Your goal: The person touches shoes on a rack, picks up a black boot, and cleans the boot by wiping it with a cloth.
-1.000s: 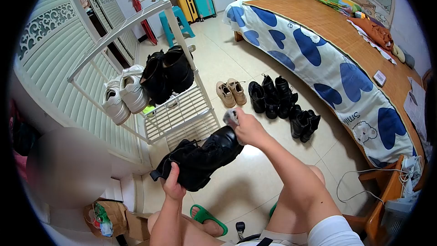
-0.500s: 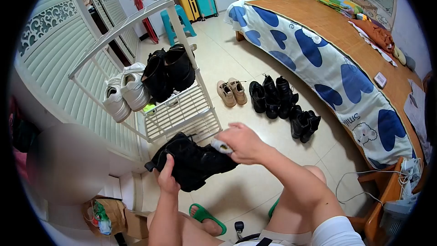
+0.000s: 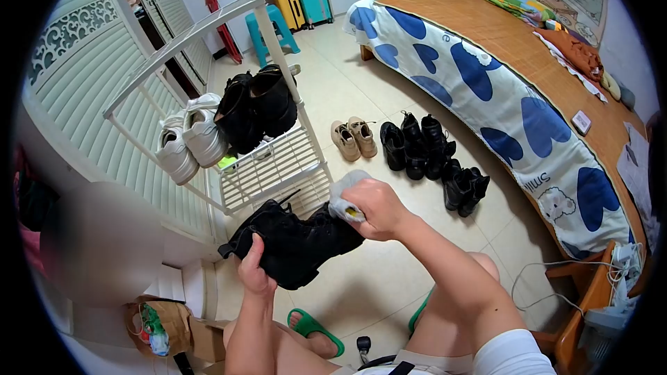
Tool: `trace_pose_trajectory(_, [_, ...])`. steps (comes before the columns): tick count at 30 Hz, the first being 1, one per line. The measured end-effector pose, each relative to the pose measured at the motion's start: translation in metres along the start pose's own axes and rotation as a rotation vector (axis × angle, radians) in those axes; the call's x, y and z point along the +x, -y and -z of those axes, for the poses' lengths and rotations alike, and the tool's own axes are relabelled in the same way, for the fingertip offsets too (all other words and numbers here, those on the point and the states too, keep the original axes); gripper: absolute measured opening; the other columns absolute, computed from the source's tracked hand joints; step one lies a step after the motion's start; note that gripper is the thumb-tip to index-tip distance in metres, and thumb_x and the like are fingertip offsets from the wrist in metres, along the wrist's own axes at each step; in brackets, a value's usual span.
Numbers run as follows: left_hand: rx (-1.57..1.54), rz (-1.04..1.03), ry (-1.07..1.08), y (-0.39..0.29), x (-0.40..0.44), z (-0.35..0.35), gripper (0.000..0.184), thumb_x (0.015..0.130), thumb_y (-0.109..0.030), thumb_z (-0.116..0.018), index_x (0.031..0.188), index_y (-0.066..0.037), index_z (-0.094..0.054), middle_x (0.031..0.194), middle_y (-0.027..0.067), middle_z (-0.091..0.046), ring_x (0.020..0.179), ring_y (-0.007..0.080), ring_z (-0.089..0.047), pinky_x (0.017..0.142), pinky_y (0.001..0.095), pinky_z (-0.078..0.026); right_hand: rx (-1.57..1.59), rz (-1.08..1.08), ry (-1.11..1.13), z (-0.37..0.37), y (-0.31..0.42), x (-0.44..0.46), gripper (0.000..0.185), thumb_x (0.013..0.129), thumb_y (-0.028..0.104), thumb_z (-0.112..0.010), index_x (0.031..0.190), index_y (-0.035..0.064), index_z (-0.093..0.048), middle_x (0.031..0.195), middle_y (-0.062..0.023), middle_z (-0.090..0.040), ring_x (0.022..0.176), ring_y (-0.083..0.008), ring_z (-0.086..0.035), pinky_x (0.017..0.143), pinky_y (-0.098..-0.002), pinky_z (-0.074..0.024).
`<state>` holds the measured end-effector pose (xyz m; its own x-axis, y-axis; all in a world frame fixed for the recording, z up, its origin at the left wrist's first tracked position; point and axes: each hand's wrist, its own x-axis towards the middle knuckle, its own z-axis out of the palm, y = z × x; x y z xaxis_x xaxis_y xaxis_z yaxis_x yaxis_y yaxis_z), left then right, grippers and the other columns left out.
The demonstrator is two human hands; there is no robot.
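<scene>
A black ankle boot [image 3: 288, 242] is held up over my lap, its toe pointing right and its heel end to the left. My left hand [image 3: 256, 268] grips the boot near the heel, thumb on the near side and the other fingers hidden beneath. Bunched in my right hand [image 3: 375, 210] is a grey cloth [image 3: 345, 194] with a bit of yellow on it. The cloth rests against the boot's toe. A black lace sticks up from the boot's far side.
A white shoe rack [image 3: 274, 170] at left carries white sneakers [image 3: 206, 132] and black shoes [image 3: 257, 111]. Beige shoes [image 3: 353, 139] and several black boots [image 3: 415, 146] stand on the tiled floor by the bed [image 3: 479, 83]. A paper bag [image 3: 174, 326] sits lower left.
My right hand has moved slightly right and down across the toe, and more of the grey cloth now shows. The boot has shifted only a little in my left hand.
</scene>
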<state>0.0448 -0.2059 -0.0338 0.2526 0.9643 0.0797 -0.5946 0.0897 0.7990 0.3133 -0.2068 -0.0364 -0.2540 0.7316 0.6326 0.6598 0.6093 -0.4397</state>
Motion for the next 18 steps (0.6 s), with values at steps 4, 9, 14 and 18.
trace_pose_trajectory(4, [0.021,-0.01,-0.06,0.002,0.002,0.009,0.038,0.103,-0.026,-0.047,0.126,0.001,-0.058,0.12,0.0139,-0.065,0.109,0.0285,-0.063,0.1,0.0421,-0.048,-0.032,0.064,-0.121,-0.01,-0.003,0.004,0.019,0.067,0.013,-0.068,0.083,0.0087,-0.059,0.074,-0.0123,-0.062,0.074,-0.0343,-0.062,0.076,-0.0416,-0.0504])
trace_pose_trajectory(9, [-0.054,0.071,-0.312,0.009,0.01,0.026,0.036,0.102,-0.028,-0.048,0.123,-0.001,-0.06,0.12,0.0143,-0.065,0.108,0.0298,-0.064,0.099,0.045,-0.049,0.028,0.057,-0.037,-0.014,0.01,-0.003,0.027,0.062,0.013,-0.073,0.087,0.0075,-0.062,0.08,-0.0115,-0.065,0.082,-0.0317,-0.064,0.084,-0.0399,-0.0504])
trace_pose_trajectory(14, [-0.206,0.159,-0.32,0.008,0.012,0.022,0.036,0.1,-0.028,-0.051,0.125,-0.003,-0.058,0.122,0.0154,-0.064,0.111,0.0328,-0.062,0.102,0.0493,-0.047,0.352,-0.327,-0.308,-0.012,0.012,-0.009,0.019,0.085,0.01,-0.068,0.101,0.0028,-0.065,0.086,-0.0131,-0.069,0.081,-0.0327,-0.067,0.08,-0.0396,-0.0524])
trace_pose_trajectory(18, [-0.338,0.217,-0.325,0.008,0.015,0.015,0.041,0.1,-0.03,-0.051,0.13,-0.003,-0.054,0.132,0.0171,-0.058,0.123,0.0354,-0.055,0.11,0.0541,-0.038,1.019,-0.748,-0.558,0.0,0.001,-0.009,0.028,0.1,0.032,-0.055,0.097,0.0059,-0.063,0.074,-0.0004,-0.062,0.064,-0.0114,-0.058,0.059,-0.028,-0.049])
